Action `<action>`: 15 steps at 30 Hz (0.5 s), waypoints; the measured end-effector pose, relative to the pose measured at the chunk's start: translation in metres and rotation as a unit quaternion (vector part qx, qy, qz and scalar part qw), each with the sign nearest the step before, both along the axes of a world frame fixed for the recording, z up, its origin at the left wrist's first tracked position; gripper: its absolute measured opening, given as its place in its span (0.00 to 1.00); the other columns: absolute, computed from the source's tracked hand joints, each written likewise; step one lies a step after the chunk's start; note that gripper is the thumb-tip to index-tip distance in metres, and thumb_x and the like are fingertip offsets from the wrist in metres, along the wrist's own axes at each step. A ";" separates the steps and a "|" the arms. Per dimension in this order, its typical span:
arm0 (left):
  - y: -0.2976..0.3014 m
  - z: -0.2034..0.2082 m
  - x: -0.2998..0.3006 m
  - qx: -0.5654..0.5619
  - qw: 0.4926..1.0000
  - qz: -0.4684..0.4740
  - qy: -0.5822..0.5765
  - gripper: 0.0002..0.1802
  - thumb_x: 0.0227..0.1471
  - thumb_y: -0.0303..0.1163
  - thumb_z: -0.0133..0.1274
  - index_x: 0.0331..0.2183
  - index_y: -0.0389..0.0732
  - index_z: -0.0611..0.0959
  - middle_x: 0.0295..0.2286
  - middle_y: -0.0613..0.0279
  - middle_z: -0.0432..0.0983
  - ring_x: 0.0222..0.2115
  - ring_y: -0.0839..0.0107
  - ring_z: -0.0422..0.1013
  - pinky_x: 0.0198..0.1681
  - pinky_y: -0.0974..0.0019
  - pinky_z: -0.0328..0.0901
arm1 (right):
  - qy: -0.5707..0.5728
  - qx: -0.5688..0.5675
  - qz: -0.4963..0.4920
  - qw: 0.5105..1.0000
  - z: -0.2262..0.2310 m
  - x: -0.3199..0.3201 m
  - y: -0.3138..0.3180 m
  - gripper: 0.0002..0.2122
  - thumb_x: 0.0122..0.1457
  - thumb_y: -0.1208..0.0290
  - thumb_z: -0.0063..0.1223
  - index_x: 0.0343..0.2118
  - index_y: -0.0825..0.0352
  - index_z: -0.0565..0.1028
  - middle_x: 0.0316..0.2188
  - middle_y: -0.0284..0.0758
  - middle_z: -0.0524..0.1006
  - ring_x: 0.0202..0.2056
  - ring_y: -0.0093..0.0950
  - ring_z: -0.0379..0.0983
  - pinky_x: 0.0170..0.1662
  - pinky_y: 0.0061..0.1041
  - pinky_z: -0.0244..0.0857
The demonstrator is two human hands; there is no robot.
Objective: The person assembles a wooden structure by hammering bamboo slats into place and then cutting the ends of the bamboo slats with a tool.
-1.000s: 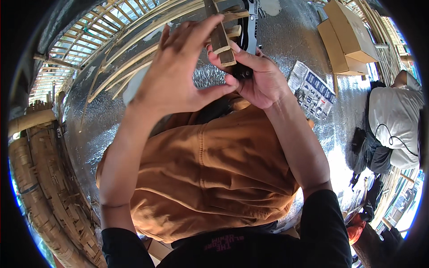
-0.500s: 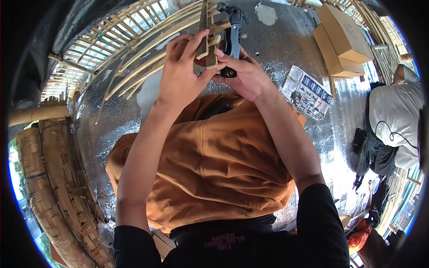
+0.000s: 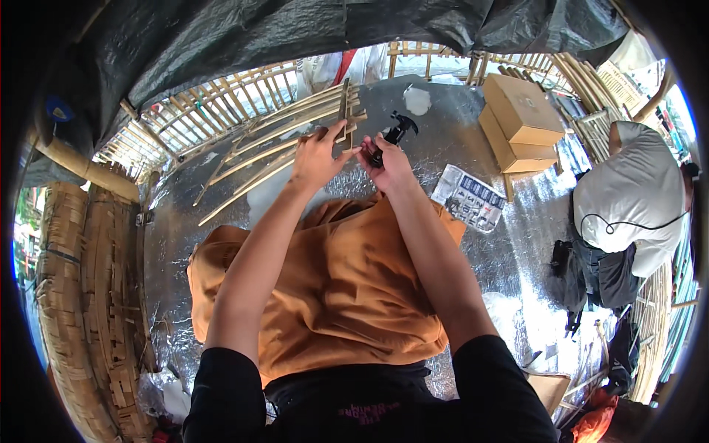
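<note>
My left hand (image 3: 316, 156) is closed on the end of a slatted wooden frame, its fingers around a dark upright strip (image 3: 344, 103). Light thin slats (image 3: 273, 134) fan out from that strip to the left across the floor. In my right hand (image 3: 389, 168) is a black claw hammer (image 3: 399, 131), gripped by the handle with its head slanting up and to the right. The right fingertips are close beside the frame's near end; whether they touch it I cannot tell. Brown cloth (image 3: 332, 273) covers my lap below both hands.
Two stacked cardboard boxes (image 3: 526, 111) stand at the far right. A printed sheet (image 3: 468, 198) lies on the silvery floor mat (image 3: 517, 251). A person in a light grey top (image 3: 631, 196) sits at the right. Rolled woven bamboo (image 3: 65, 295) stands on the left.
My right hand has drawn away from the wood, where its thumb had been pressing. The hammer has tilted to the right. My left hand keeps its hold, and the view has shifted upward.
</note>
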State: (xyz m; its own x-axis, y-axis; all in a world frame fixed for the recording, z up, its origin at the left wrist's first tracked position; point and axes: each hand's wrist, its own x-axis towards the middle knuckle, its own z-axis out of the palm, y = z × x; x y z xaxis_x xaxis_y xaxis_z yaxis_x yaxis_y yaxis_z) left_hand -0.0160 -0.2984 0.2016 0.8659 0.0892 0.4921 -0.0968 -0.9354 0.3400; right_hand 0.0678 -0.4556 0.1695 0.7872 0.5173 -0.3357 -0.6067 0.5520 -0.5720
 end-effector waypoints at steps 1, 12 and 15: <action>0.006 -0.003 0.002 0.017 1.000 0.003 -0.016 0.37 0.49 0.52 0.64 0.56 0.45 0.75 0.36 0.48 0.81 0.36 0.51 0.78 0.43 0.49 0.69 | 0.022 0.027 -0.021 0.999 0.007 -0.002 0.001 0.05 0.68 0.70 0.49 0.43 0.59 0.67 0.34 0.33 0.78 0.35 0.28 0.77 0.42 0.39 0.79; 0.004 -0.003 0.001 0.155 0.985 0.002 -0.077 0.36 0.52 0.59 0.57 0.54 0.45 0.77 0.32 0.57 0.81 0.28 0.60 0.77 0.45 0.55 0.65 | -0.016 -0.037 -0.108 0.993 -0.087 0.034 -0.034 0.06 0.66 0.72 0.53 0.40 0.57 0.67 0.29 0.29 0.75 0.32 0.25 0.75 0.37 0.32 0.76; 0.016 -0.001 -0.004 0.171 0.980 -0.004 -0.104 0.35 0.51 0.56 0.61 0.55 0.47 0.76 0.30 0.61 0.82 0.29 0.64 0.76 0.49 0.57 0.63 | 0.018 0.004 -0.095 0.995 -0.096 0.039 -0.018 0.05 0.66 0.73 0.52 0.39 0.58 0.68 0.28 0.28 0.74 0.32 0.25 0.74 0.37 0.31 0.74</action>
State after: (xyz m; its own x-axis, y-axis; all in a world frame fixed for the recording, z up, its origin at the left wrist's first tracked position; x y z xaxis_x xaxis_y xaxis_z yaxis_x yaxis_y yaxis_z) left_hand -0.0203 -0.2823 0.2003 0.7431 -0.1181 0.6587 -0.1391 -0.9901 -0.0205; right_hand 0.1070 -0.4739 0.0735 0.8590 0.3631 -0.3609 -0.5103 0.6635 -0.5471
